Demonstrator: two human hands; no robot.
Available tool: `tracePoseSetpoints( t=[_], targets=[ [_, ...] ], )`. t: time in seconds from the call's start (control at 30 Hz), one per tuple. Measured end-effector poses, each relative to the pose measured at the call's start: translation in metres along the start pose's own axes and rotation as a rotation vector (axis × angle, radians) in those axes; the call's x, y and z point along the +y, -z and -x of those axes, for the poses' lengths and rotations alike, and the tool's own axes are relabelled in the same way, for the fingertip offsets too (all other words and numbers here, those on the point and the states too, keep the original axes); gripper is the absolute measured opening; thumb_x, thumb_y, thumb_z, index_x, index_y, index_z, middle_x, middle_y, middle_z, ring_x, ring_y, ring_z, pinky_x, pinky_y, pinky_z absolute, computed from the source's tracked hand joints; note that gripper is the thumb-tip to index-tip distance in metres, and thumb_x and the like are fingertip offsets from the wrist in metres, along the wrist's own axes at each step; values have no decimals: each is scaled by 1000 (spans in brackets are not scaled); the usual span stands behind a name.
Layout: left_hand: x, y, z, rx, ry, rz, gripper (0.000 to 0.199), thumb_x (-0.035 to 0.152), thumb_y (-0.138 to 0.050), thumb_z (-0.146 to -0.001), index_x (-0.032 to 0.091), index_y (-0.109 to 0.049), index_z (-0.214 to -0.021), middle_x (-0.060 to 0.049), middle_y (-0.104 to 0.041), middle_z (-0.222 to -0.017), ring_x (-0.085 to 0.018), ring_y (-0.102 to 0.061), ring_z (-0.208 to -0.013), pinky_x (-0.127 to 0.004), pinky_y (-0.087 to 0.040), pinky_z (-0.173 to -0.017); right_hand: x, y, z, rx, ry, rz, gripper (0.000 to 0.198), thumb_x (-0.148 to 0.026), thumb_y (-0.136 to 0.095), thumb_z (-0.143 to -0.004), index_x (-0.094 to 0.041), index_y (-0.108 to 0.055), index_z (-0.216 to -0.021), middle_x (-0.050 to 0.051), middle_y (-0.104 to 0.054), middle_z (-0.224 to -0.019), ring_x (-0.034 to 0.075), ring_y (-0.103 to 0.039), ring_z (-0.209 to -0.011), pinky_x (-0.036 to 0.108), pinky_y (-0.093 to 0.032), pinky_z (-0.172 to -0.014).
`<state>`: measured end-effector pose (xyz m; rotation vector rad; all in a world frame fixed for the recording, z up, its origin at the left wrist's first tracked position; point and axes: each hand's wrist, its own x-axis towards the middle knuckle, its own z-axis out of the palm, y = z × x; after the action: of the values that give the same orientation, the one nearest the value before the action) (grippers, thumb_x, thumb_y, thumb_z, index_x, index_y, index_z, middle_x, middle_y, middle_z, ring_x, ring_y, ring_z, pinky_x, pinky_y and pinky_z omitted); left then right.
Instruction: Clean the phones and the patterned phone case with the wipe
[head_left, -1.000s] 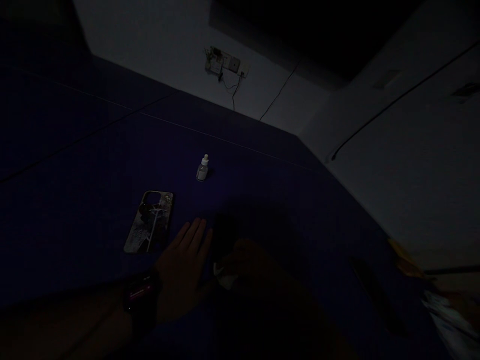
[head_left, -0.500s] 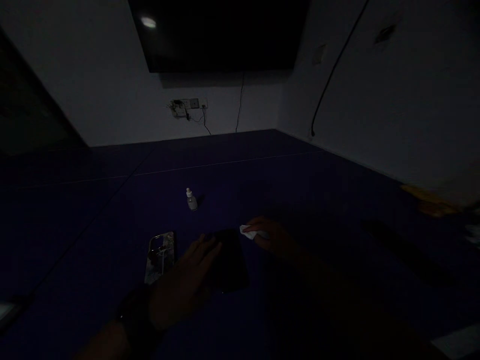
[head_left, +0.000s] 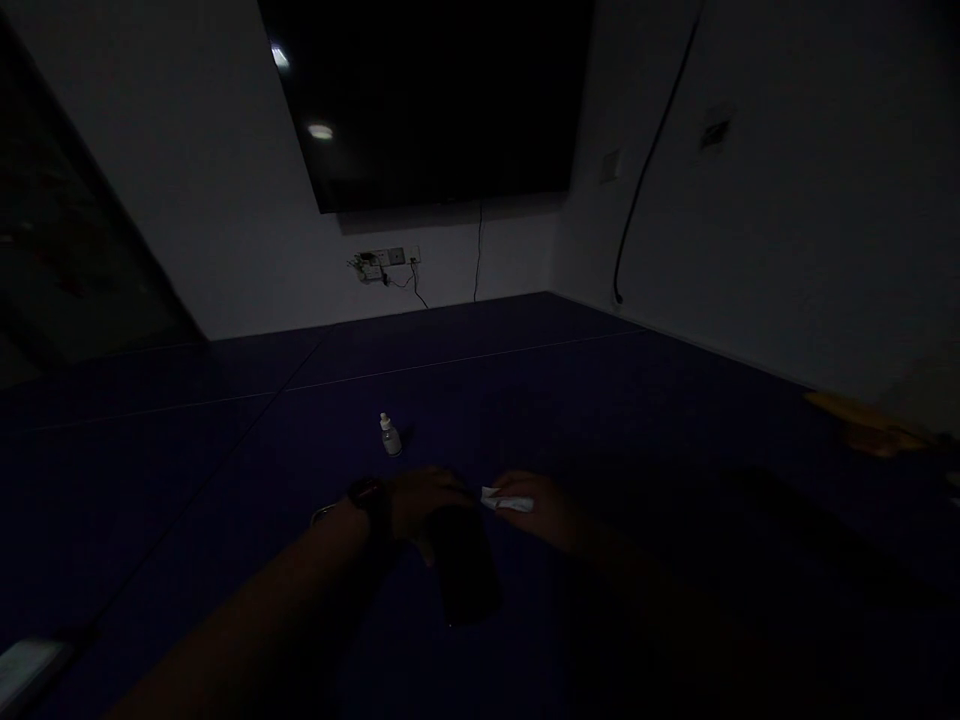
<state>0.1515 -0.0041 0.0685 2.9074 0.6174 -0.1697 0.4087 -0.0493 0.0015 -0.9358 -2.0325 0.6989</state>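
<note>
The right hand (head_left: 553, 514) has its grip pinched around a white cloth (head_left: 516, 503), at one o'clock from the dark phone (head_left: 466, 575); the left hand (head_left: 421, 500) lies over the phone's eleven o'clock corner, how far its grip is closed I cannot tell; beyond, at eleven o'clock, a small bottle (head_left: 391, 438) stands upright.

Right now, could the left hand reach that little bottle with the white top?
Probably yes. The bottle stands just beyond the left hand, with nothing visible between them. The hand would likely need to leave the dark flat object it seems to be touching first.
</note>
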Motion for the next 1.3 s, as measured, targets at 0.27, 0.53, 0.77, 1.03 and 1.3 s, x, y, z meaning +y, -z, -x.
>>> tracePoseSetpoints(
  t=[0.27,0.53,0.77,1.03,1.3],
  targets=[
    [27,-13,47,155,324,-76,90,70,-82,-61,24,-55,-134,-14,-60,-133,-36,-57,-116,-50,-45,-98,-12,2,0,-90,-21,4,18,-28,-62,-92,-17,-76,-99,10,-73,-105,18,-71,-91,29,-57,-78],
    [70,-49,89,331,560,-55,76,57,-76,-73,22,-52,-136,-13,-61,-128,-36,-57,-115,-53,-43,-100,-7,-5,4,-171,138,102,21,-21,-56,-95,-19,-74,-106,10,-72,-110,19,-70,-101,33,-57,-87],
    [69,-54,102,404,546,46,65,43,-81,-68,25,-59,-126,-7,-64,-122,-32,-59,-109,-48,-45,-97,-15,-13,-1,-297,210,155,27,-15,-54,-94,-21,-73,-112,9,-72,-114,18,-68,-106,35,-54,-92],
    [64,-59,103,433,512,104,63,48,-83,-68,26,-61,-123,-6,-65,-119,-32,-58,-109,-47,-45,-95,-22,5,12,-542,253,85,24,-34,-60,-96,-24,-73,-113,7,-74,-115,20,-66,-110,39,-47,-99],
    [65,-56,103,444,506,105,58,50,-81,-70,24,-63,-118,-6,-66,-114,-31,-60,-106,-46,-44,-93,0,-13,-9,-310,165,220,26,-26,-54,-97,-21,-73,-113,11,-74,-115,21,-67,-109,41,-51,-94]
  ],
)
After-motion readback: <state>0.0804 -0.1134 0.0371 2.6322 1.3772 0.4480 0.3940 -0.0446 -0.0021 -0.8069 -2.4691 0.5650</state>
